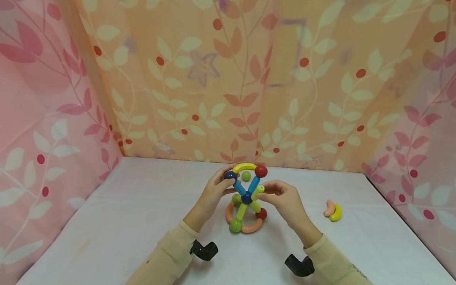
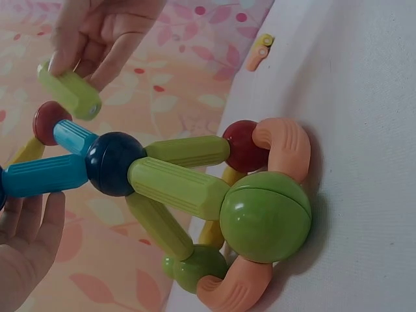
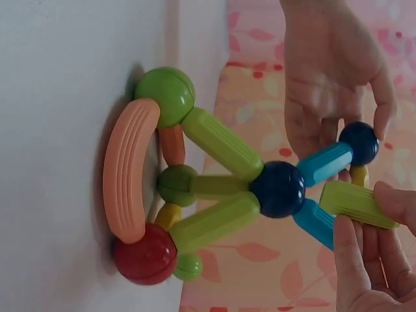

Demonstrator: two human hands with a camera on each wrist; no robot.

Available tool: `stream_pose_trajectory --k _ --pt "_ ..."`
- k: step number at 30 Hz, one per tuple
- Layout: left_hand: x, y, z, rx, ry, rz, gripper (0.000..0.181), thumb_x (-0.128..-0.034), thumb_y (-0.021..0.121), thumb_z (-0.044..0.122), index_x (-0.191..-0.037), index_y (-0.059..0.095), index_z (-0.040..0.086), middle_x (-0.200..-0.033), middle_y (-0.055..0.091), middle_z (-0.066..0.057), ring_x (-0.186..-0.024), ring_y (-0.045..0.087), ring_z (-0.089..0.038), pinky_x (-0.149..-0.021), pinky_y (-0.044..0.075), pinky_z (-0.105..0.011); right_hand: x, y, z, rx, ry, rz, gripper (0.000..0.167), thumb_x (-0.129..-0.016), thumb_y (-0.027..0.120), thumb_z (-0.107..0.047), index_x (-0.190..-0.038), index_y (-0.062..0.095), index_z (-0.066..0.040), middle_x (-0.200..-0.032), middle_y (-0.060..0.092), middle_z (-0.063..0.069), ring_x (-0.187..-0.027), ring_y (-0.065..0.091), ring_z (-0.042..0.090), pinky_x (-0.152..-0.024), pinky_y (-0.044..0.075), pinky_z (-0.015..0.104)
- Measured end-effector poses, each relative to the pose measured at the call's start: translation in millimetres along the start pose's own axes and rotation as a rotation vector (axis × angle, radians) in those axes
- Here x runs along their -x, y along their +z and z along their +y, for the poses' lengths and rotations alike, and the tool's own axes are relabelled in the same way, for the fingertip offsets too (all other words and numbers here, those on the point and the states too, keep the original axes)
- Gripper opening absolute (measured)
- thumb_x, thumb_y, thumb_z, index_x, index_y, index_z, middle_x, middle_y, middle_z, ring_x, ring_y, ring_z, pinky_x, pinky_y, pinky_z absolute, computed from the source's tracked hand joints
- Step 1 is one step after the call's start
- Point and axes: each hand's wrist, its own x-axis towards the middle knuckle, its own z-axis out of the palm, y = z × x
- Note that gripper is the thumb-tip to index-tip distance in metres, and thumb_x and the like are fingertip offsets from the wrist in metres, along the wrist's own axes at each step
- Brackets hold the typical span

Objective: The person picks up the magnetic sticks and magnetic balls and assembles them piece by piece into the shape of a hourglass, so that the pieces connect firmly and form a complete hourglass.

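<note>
A structure of toy magnetic sticks and balls stands on the white table. Its base is a ring of curved orange sticks (image 1: 252, 227) with a green ball (image 1: 236, 225) and a red ball (image 1: 261, 214). Green sticks rise to a dark blue center ball (image 3: 278, 189), from which two blue sticks (image 3: 325, 164) spread. A curved yellow stick (image 1: 244, 166) joins the upper blue ball (image 1: 230, 176) and upper red ball (image 1: 261, 171). My left hand (image 1: 213, 192) holds the upper blue ball. My right hand (image 1: 285, 198) pinches a light green stick (image 2: 70, 91) close to the center ball.
A loose orange curved stick (image 1: 329, 208) and a yellow curved stick (image 1: 336, 213) lie together to the right on the white table (image 1: 142, 221). A small green ball (image 1: 246, 175) appears behind the structure. Floral cloth (image 1: 249, 79) hangs behind and along both sides.
</note>
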Motion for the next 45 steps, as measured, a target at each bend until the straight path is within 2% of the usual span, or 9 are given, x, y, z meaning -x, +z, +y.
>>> stream_pose_trajectory --k 4,11,20,24,29,34,37,41,45 --pt "-0.6 0.2 0.4 -0.008 -0.003 -0.009 0.048 -0.1022 0.049 0.019 -0.149 0.042 0.015 -0.137 0.055 -0.02 -0.116 0.059 -0.023 -0.104 0.051 -0.042 -1.0 8 0 0.0 -0.041 0.008 0.029 -0.085 0.079 -0.019 -0.109 0.07 -0.006 -0.107 0.07 0.009 -0.104 0.061 0.02 -0.087 0.052 0.028" --pt "-0.1 1.2 1.0 -0.005 -0.001 -0.017 0.048 -0.1027 0.049 0.019 -0.15 0.04 0.014 -0.141 0.051 -0.023 -0.124 0.055 -0.033 -0.105 0.05 -0.043 -0.8 13 3 0.021 -0.057 0.028 0.025 -0.085 0.078 -0.018 -0.107 0.07 -0.008 -0.107 0.071 0.008 -0.107 0.064 0.022 -0.101 0.05 0.047" --pt "-0.8 -1.6 0.4 -0.012 0.0 0.0 0.047 -0.1026 0.049 0.02 -0.149 0.042 0.016 -0.137 0.056 -0.02 -0.118 0.059 -0.026 -0.105 0.051 -0.044 -1.2 18 0 0.015 -0.09 0.009 0.025 -0.084 0.079 -0.014 -0.108 0.07 -0.007 -0.108 0.07 0.009 -0.106 0.064 0.022 -0.09 0.057 0.029" --pt "-1.5 -2.2 1.2 -0.018 0.016 -0.009 0.049 -0.1027 0.049 0.02 -0.15 0.04 0.013 -0.136 0.056 -0.019 -0.12 0.06 -0.03 -0.106 0.05 -0.044 -2.2 19 0 -0.005 -0.106 0.005 0.025 -0.085 0.078 -0.011 -0.108 0.07 -0.006 -0.109 0.07 0.009 -0.106 0.064 0.019 -0.092 0.058 0.032" --pt "-0.2 -0.6 2.1 -0.007 0.006 -0.004 0.048 -0.1022 0.049 0.018 -0.149 0.041 0.013 -0.137 0.055 -0.021 -0.115 0.061 -0.022 -0.104 0.052 -0.043 0.7 16 1 -0.011 -0.104 -0.024 0.03 -0.085 0.077 -0.01 -0.114 0.069 -0.007 -0.113 0.069 0.009 -0.109 0.064 0.02 -0.093 0.057 0.03" --pt "0.1 2.5 2.8 0.008 -0.009 -0.011 0.047 -0.1023 0.049 0.017 -0.149 0.042 0.014 -0.139 0.053 -0.022 -0.118 0.059 -0.023 -0.104 0.052 -0.043 4.0 2 9 0.044 -0.056 0.012 0.032 -0.087 0.075 -0.012 -0.117 0.069 -0.007 -0.113 0.072 0.009 -0.114 0.064 0.022 -0.104 0.051 0.044" --pt "-0.2 2.6 2.9 0.007 -0.012 -0.005 0.047 -0.1022 0.049 0.018 -0.149 0.042 0.014 -0.139 0.053 -0.022 -0.12 0.058 -0.028 -0.104 0.051 -0.044 -2.8 -8 18 0.098 -0.016 0.027 0.031 -0.088 0.075 -0.017 -0.117 0.071 -0.008 -0.112 0.074 0.008 -0.116 0.064 0.023 -0.107 0.048 0.049" --pt "-0.7 0.7 1.3 0.006 -0.007 0.005 0.047 -0.1023 0.048 0.018 -0.149 0.042 0.014 -0.137 0.054 -0.022 -0.122 0.058 -0.034 -0.104 0.051 -0.045 -24.8 -15 33 0.178 0.024 0.018 0.038 -0.087 0.076 -0.024 -0.121 0.069 -0.008 -0.116 0.073 0.009 -0.117 0.064 0.026 -0.104 0.05 0.049" --pt "-0.8 0.1 -0.4 0.01 -0.003 -0.002 0.048 -0.1023 0.049 0.018 -0.149 0.041 0.014 -0.137 0.054 -0.023 -0.119 0.06 -0.03 -0.104 0.052 -0.044 -52.8 -14 46 0.19 0.07 -0.007 0.045 -0.088 0.076 -0.025 -0.127 0.065 -0.005 -0.123 0.069 0.015 -0.116 0.064 0.03 -0.104 0.05 0.05"
